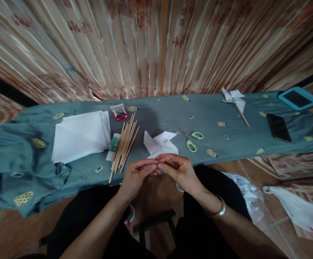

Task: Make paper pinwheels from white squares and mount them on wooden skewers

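My left hand and my right hand meet at the table's front edge, thumbs and fingertips pinched together. What lies between the fingertips is too small to make out. Just beyond them is a folded white paper pinwheel on the cloth, its near edge partly behind my fingers. Thin wooden sticks lie in a loose bundle to the left, beside a green and white glue stick. Scissors with light green handles rest, blades spread, to the pinwheel's right.
A stack of white paper lies on the left of the blue-green tablecloth. Behind the sticks is a small red box of metal pins. Rightward are a pinwheel on a stick, a black phone and a blue-framed tablet.
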`<action>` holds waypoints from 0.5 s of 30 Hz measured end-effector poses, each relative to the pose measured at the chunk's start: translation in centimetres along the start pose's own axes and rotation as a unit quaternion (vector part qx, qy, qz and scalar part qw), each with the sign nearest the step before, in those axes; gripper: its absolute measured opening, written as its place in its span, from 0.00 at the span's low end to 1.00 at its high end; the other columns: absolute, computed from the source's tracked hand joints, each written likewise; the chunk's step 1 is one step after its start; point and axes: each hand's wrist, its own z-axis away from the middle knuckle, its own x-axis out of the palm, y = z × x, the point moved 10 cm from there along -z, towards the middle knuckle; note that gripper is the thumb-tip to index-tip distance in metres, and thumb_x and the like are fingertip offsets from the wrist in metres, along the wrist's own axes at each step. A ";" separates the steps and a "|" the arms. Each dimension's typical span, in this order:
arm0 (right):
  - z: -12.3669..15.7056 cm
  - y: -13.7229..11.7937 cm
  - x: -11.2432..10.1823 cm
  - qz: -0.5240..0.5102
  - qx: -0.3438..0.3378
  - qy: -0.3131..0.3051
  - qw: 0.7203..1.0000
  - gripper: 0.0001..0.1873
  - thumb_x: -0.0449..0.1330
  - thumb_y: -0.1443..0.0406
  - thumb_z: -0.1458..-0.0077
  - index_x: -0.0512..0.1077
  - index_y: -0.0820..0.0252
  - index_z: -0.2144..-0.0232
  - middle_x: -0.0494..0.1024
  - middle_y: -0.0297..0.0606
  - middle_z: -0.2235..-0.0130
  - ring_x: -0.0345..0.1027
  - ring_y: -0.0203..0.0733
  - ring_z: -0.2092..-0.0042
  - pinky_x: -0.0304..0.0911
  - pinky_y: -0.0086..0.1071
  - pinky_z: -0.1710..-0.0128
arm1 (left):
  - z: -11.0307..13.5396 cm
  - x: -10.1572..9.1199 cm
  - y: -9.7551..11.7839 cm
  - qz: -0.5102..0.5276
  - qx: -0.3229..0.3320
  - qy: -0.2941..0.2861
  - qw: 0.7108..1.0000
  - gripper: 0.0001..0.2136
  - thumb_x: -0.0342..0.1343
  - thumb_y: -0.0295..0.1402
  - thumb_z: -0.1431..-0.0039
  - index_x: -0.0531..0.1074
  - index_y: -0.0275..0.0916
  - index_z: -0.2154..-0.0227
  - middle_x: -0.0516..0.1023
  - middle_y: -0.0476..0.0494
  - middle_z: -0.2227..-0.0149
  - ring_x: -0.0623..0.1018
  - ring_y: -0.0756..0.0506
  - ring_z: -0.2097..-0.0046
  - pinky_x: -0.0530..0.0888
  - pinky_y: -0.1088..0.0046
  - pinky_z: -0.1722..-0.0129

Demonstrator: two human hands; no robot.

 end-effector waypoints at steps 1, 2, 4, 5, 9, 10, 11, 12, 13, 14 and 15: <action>0.0 -0.3 0.1 0.013 -0.014 0.000 1.000 0.09 0.69 0.57 0.51 0.78 0.55 0.72 0.81 0.35 0.65 0.76 0.38 0.64 0.73 0.33 0.59 | -0.1 -0.2 0.1 -0.007 0.006 0.007 1.000 0.09 0.72 0.34 0.59 0.82 0.38 0.73 0.82 0.46 0.74 0.78 0.51 0.73 0.77 0.78 0.69; 0.0 -0.6 0.2 0.023 -0.026 -0.002 0.999 0.09 0.69 0.56 0.50 0.78 0.54 0.71 0.81 0.34 0.66 0.76 0.38 0.65 0.73 0.33 0.60 | -0.1 -0.3 0.2 -0.015 0.011 0.012 1.000 0.09 0.71 0.35 0.59 0.82 0.38 0.73 0.82 0.46 0.74 0.79 0.50 0.73 0.77 0.76 0.68; 0.1 -1.0 0.3 0.039 -0.042 -0.003 0.998 0.08 0.67 0.57 0.48 0.78 0.53 0.71 0.81 0.33 0.67 0.76 0.38 0.66 0.73 0.34 0.62 | -0.3 -0.3 0.3 -0.033 0.018 0.015 0.999 0.10 0.71 0.36 0.59 0.82 0.37 0.72 0.82 0.46 0.75 0.79 0.49 0.73 0.78 0.74 0.67; 0.1 -1.1 0.3 0.047 -0.047 0.000 0.998 0.07 0.67 0.57 0.48 0.78 0.53 0.72 0.81 0.33 0.67 0.76 0.38 0.67 0.73 0.34 0.62 | -0.4 -0.3 0.3 -0.041 0.021 0.015 0.999 0.11 0.71 0.37 0.59 0.81 0.37 0.72 0.81 0.46 0.75 0.79 0.49 0.73 0.78 0.73 0.67; 0.3 -1.4 -0.5 0.075 -0.048 0.020 0.996 0.09 0.67 0.56 0.49 0.78 0.54 0.73 0.82 0.35 0.65 0.76 0.39 0.65 0.74 0.35 0.61 | -0.6 0.0 0.5 -0.057 0.030 0.014 0.998 0.12 0.71 0.38 0.60 0.80 0.37 0.74 0.80 0.47 0.76 0.78 0.49 0.74 0.78 0.71 0.67; 0.4 -1.2 -0.6 0.073 -0.040 0.020 0.996 0.10 0.67 0.55 0.50 0.77 0.54 0.73 0.82 0.35 0.65 0.76 0.39 0.65 0.74 0.35 0.62 | -0.6 0.2 0.4 -0.059 0.030 0.013 0.998 0.12 0.72 0.38 0.60 0.80 0.37 0.74 0.80 0.47 0.76 0.78 0.49 0.74 0.78 0.71 0.67; 0.4 -1.0 -0.7 0.068 -0.030 0.018 0.997 0.11 0.68 0.54 0.50 0.77 0.54 0.74 0.81 0.35 0.66 0.76 0.39 0.66 0.74 0.34 0.62 | -0.6 0.3 0.4 -0.061 0.029 0.011 0.998 0.12 0.72 0.38 0.60 0.80 0.37 0.74 0.80 0.47 0.76 0.78 0.48 0.74 0.78 0.72 0.67; 0.5 -0.7 -0.7 0.061 -0.019 0.016 0.998 0.12 0.68 0.54 0.51 0.77 0.55 0.74 0.81 0.35 0.65 0.76 0.39 0.66 0.74 0.34 0.62 | -0.6 0.5 0.3 -0.062 0.028 0.010 0.998 0.12 0.72 0.38 0.60 0.80 0.37 0.74 0.80 0.47 0.76 0.78 0.48 0.74 0.78 0.72 0.67; 0.5 -0.4 -0.8 0.055 -0.010 0.014 0.998 0.13 0.68 0.53 0.51 0.76 0.55 0.74 0.81 0.35 0.65 0.76 0.38 0.66 0.74 0.34 0.62 | -0.6 0.6 0.2 -0.063 0.027 0.009 0.998 0.12 0.72 0.38 0.60 0.80 0.37 0.74 0.80 0.46 0.76 0.79 0.48 0.73 0.78 0.72 0.66; 0.4 -0.1 -0.9 0.053 -0.005 0.013 0.998 0.13 0.68 0.53 0.52 0.76 0.55 0.75 0.81 0.36 0.65 0.76 0.39 0.66 0.74 0.35 0.61 | -0.6 0.7 0.2 -0.063 0.026 0.006 0.998 0.12 0.72 0.38 0.60 0.80 0.37 0.74 0.81 0.46 0.75 0.79 0.48 0.72 0.78 0.71 0.66; 0.3 0.1 -1.0 0.055 -0.003 0.016 0.998 0.13 0.68 0.53 0.52 0.76 0.56 0.75 0.81 0.36 0.64 0.76 0.39 0.65 0.73 0.36 0.60 | -0.7 0.8 0.2 -0.063 0.025 0.002 0.998 0.13 0.72 0.38 0.60 0.80 0.37 0.72 0.82 0.45 0.73 0.79 0.47 0.71 0.78 0.71 0.65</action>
